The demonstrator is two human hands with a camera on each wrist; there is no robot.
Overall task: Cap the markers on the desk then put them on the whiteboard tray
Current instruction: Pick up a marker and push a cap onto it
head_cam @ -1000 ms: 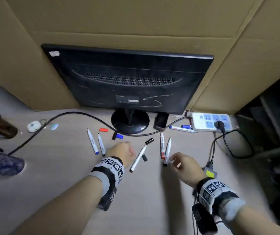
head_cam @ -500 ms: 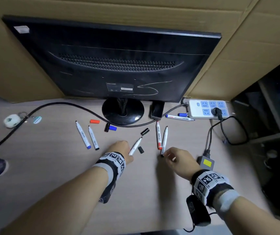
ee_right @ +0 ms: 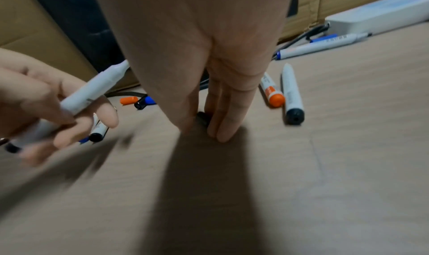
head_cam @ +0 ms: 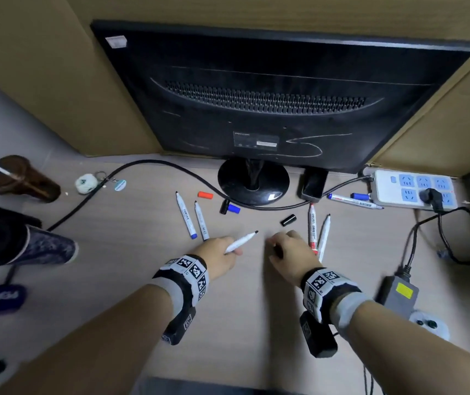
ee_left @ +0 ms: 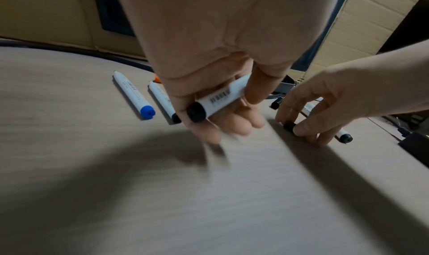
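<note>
Left hand [head_cam: 219, 253] holds an uncapped black marker [head_cam: 241, 242] at mid-barrel, fingers curled round it, tip aimed toward the upper right of the head view; the left wrist view shows its black end plug clear of the desk [head_cam: 114, 280]. Right hand [head_cam: 288, 252] sits just right of the left, fingertips down on the desk, thumb and forefinger pinching a small black cap [ee_left: 289, 126] that rests on the surface. Marker and cap are near each other but apart.

Just right of the right hand lie a red marker [head_cam: 311, 223] and another black marker [head_cam: 324, 233], side by side, both uncapped. A second black cap [head_cam: 288, 220] lies just above the right hand. Left of the left hand, two uncapped markers [head_cam: 192, 220] lie parallel. Above them, near the monitor stand [head_cam: 253, 183], sit a red cap [head_cam: 205, 195] and a blue cap [head_cam: 233, 208] touching another black one. One blue marker [head_cam: 353, 201] and its cap lie by the power strip [head_cam: 414, 191] at right. Whiteboard tray not in view.
</note>
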